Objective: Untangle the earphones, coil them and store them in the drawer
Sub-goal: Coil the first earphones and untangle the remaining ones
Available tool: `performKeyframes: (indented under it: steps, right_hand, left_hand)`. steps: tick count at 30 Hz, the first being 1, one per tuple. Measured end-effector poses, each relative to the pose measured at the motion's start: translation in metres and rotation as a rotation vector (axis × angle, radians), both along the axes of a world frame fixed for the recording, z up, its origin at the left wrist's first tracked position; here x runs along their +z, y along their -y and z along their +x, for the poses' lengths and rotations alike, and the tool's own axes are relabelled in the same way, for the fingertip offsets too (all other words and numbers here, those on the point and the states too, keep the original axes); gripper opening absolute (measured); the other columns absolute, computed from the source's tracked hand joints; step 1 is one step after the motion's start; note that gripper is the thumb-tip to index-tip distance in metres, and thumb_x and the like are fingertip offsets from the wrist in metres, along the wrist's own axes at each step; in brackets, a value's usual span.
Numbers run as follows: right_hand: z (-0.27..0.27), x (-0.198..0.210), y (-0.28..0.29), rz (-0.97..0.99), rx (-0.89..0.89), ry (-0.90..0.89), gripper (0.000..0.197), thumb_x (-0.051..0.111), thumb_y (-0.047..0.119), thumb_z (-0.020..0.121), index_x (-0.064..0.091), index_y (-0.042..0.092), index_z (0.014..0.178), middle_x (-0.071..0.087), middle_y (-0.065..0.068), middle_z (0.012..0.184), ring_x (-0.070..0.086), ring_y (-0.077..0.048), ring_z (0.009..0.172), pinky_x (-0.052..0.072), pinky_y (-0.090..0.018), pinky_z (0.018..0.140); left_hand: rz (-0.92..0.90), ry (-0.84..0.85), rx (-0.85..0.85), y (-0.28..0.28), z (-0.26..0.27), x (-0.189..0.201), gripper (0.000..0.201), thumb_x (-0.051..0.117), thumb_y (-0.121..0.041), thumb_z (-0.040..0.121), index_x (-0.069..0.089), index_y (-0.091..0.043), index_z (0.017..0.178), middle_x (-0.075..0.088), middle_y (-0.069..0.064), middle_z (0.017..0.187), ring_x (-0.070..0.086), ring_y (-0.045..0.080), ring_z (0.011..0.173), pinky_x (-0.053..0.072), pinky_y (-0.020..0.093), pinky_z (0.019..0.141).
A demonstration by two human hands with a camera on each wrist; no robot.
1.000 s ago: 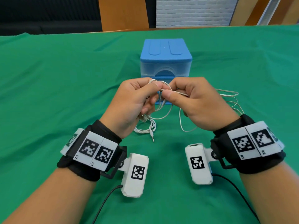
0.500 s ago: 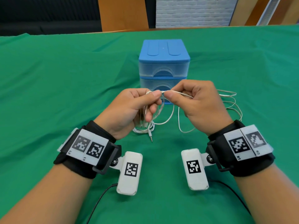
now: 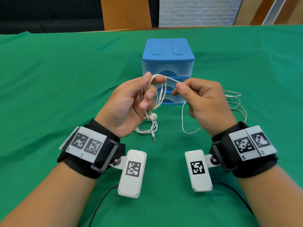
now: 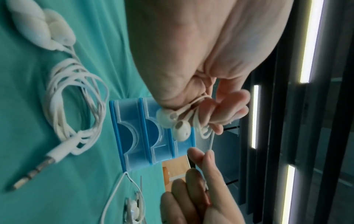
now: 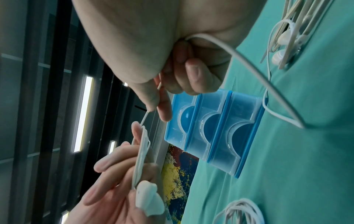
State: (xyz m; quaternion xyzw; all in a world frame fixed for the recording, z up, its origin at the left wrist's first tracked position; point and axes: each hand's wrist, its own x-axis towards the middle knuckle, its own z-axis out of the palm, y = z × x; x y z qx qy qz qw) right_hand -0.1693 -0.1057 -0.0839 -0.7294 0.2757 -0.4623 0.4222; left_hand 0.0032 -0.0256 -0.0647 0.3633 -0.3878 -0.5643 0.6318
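Note:
White earphones (image 3: 161, 94) hang in loops over my left hand's fingers (image 3: 157, 78); their two earbuds (image 3: 151, 116) dangle below the palm. My left hand (image 3: 150, 89) holds these loops in front of the blue drawer unit (image 3: 168, 54). My right hand (image 3: 177, 87) pinches the same cable between thumb and forefinger, and a short stretch runs taut between the hands. The rest of the cable (image 3: 185, 122) drops from the right fist to the cloth. In the left wrist view the earbuds (image 4: 180, 127) hang beside curled fingers (image 4: 226, 109). The drawers (image 5: 214, 128) all look closed.
A second white earphone set lies coiled (image 3: 147, 128) on the green cloth below my left hand, its jack (image 3: 154, 138) pointing toward me. More loose white cable (image 3: 236, 102) lies right of the drawer unit. The green cloth (image 3: 65, 79) covers the table.
The hands drew slightly apart and the head view tilted. My left fingers spread, so the loops and the two earbuds now hang in plain sight.

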Motion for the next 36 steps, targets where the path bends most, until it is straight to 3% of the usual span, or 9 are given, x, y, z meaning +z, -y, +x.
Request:
performKeyframes:
  steps: [3,8,13,18,21,24,31,34,36]
  right_hand:
    - [-0.002,0.001,0.004,-0.007,-0.037,0.011,0.024,0.055,0.017,0.102,0.069,0.008,0.084,0.043,0.019,0.043,0.036,-0.002,0.041,0.029,-0.016,0.050]
    - [-0.007,0.006,0.007,0.036,-0.056,0.070,0.023,0.055,0.022,0.100,0.071,0.013,0.088,0.035,0.014,0.045,0.026,-0.015,0.041,0.029,-0.032,0.045]
    - [-0.005,0.006,0.004,0.026,-0.049,0.077,0.022,0.055,0.019,0.101,0.072,0.009,0.094,0.037,0.010,0.048,0.031,-0.018,0.039,0.035,-0.029,0.044]
    - [-0.008,0.009,0.010,0.050,-0.079,0.127,0.022,0.054,0.020,0.101,0.072,0.011,0.095,0.035,-0.006,0.054,0.026,-0.017,0.043,0.024,-0.026,0.044]
    - [-0.012,0.009,0.015,0.011,-0.113,0.103,0.020,0.054,0.020,0.100,0.072,0.011,0.098,0.046,0.018,0.048,0.033,-0.001,0.045,0.027,-0.017,0.048]
    - [-0.012,0.007,0.019,0.000,-0.148,0.125,0.014,0.059,0.021,0.097,0.071,0.017,0.093,0.038,0.015,0.046,0.024,-0.009,0.044,0.021,-0.025,0.048]
    - [-0.017,0.015,0.024,-0.138,-0.251,0.104,0.011,0.070,0.021,0.092,0.070,0.014,0.083,0.034,0.000,0.053,0.021,-0.009,0.048,0.019,-0.025,0.048]
    - [-0.020,0.014,0.025,-0.188,-0.251,-0.027,0.016,0.071,0.022,0.091,0.071,0.010,0.080,0.031,0.005,0.051,0.022,-0.008,0.049,0.020,-0.023,0.049]
    - [-0.021,0.015,0.024,-0.202,-0.211,-0.195,0.018,0.069,0.025,0.092,0.071,0.012,0.079,0.031,0.011,0.047,0.024,-0.006,0.048,0.021,-0.022,0.049]
  left_hand:
    - [0.002,0.014,-0.002,0.000,0.001,0.000,0.034,0.041,-0.024,0.101,0.064,-0.001,0.110,0.052,0.000,0.068,0.039,0.006,0.046,0.029,0.019,0.054]
    - [-0.010,0.009,-0.024,-0.002,-0.002,0.000,0.030,0.043,-0.020,0.101,0.057,-0.009,0.078,0.061,0.005,0.069,0.059,0.015,0.058,0.053,0.022,0.061]
    - [-0.025,0.059,-0.023,0.001,-0.006,-0.001,0.041,0.037,-0.031,0.106,0.048,-0.014,0.070,0.047,0.002,0.059,0.052,0.020,0.061,0.044,0.029,0.069]
    - [-0.087,0.061,-0.043,0.002,-0.003,-0.003,0.029,0.038,-0.017,0.104,0.063,-0.003,0.101,0.038,-0.003,0.061,0.044,0.010,0.053,0.031,0.026,0.064]
    - [-0.116,0.094,-0.019,0.003,-0.002,-0.004,0.029,0.042,-0.008,0.100,0.060,0.002,0.120,0.060,-0.001,0.077,0.039,0.001,0.045,0.027,0.014,0.049]
    - [-0.108,0.099,0.044,0.004,-0.002,-0.003,0.027,0.046,-0.005,0.098,0.063,0.001,0.119,0.074,0.005,0.092,0.048,0.001,0.048,0.033,0.011,0.047]
    - [0.021,0.412,-0.051,0.000,-0.003,-0.005,0.028,0.051,-0.022,0.099,0.069,-0.001,0.091,0.037,-0.001,0.055,0.030,0.010,0.042,0.024,0.023,0.043]
    - [-0.007,0.297,-0.106,-0.002,-0.005,-0.002,0.034,0.042,-0.023,0.103,0.057,-0.011,0.074,0.025,-0.003,0.054,0.033,0.014,0.044,0.022,0.033,0.053]
    - [-0.069,0.119,-0.087,-0.002,-0.003,0.002,0.028,0.040,-0.018,0.103,0.062,-0.008,0.089,0.039,-0.002,0.055,0.043,0.012,0.046,0.034,0.028,0.053]
